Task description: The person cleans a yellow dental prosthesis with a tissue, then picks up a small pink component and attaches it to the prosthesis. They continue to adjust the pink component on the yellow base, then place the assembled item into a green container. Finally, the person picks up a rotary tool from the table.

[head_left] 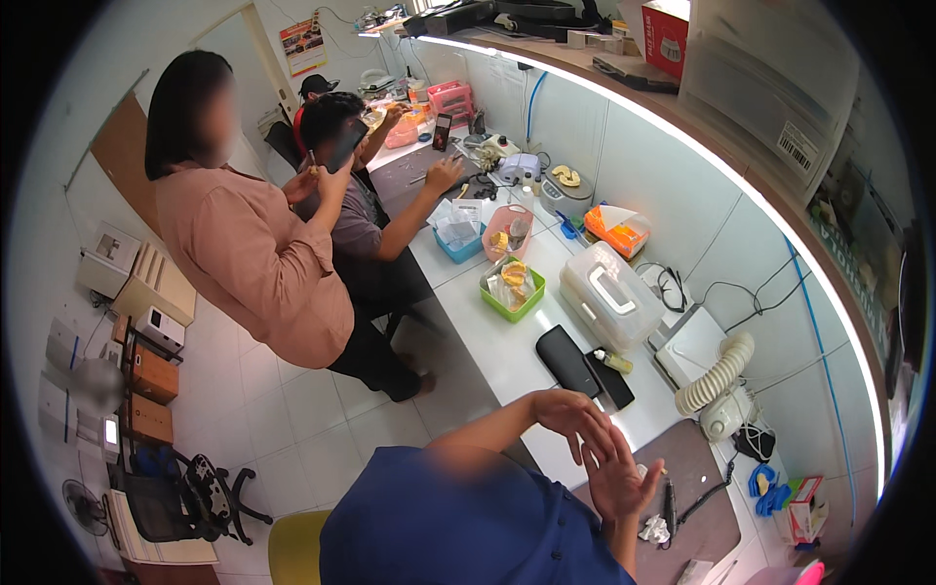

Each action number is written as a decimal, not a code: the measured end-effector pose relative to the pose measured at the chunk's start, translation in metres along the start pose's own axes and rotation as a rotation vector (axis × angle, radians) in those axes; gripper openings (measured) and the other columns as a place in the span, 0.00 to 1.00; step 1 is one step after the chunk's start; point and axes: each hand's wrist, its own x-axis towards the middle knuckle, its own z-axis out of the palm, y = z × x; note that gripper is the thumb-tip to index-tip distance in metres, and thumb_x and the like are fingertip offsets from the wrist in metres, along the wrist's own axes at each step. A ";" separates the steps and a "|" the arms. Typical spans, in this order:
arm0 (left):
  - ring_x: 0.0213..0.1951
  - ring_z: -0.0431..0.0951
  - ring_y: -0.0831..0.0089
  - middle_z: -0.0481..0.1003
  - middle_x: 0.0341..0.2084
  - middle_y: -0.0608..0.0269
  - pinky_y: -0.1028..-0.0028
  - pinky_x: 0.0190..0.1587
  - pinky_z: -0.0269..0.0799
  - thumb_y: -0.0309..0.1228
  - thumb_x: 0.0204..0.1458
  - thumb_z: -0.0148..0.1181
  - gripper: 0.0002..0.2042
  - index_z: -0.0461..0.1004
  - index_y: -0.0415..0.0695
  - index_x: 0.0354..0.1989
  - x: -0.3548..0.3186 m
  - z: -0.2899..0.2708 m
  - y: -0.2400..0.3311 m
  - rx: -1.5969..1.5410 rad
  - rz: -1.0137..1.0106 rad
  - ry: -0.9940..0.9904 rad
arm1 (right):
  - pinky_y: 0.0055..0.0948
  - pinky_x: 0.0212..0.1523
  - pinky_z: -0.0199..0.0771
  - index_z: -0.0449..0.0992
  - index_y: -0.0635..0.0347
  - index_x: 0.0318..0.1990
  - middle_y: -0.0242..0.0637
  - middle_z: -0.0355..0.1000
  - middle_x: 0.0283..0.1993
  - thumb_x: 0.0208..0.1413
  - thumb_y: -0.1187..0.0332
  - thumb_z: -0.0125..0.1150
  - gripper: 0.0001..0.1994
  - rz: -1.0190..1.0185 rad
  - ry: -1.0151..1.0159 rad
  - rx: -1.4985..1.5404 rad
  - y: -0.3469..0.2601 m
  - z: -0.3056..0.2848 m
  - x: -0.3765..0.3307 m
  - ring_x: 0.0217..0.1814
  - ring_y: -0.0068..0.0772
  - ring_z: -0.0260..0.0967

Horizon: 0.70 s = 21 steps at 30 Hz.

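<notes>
My left hand (573,419) reaches across above the front edge of the white bench, its fingers stretched and bent downward. Its fingertips meet or overlap the raised fingers of my right hand (620,478), whose thumb stands apart. I see nothing held in either hand. Just beyond my right hand, a dark pen-like handpiece (669,499) with a coiled cord lies on a brown mat (710,475). Crumpled white tissue (654,530) lies beside it. A small whitish thing by my right thumb is too small to name.
An open black case (567,361), a small bottle (614,362), a clear lidded box (606,297) and a green basket (514,304) stand along the bench. A ribbed hose (717,375) is at right. A standing person (249,253) holds a phone near a seated person (356,195).
</notes>
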 end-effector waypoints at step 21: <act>0.56 0.68 0.24 0.63 0.58 0.21 0.42 0.37 0.81 0.58 0.63 0.44 0.32 0.78 0.38 0.48 0.022 0.024 0.000 -0.084 0.221 -0.615 | 0.49 0.63 0.63 0.76 0.61 0.55 0.53 0.75 0.52 0.67 0.36 0.26 0.39 -0.256 -0.295 -0.195 -0.042 -0.009 0.006 0.63 0.51 0.66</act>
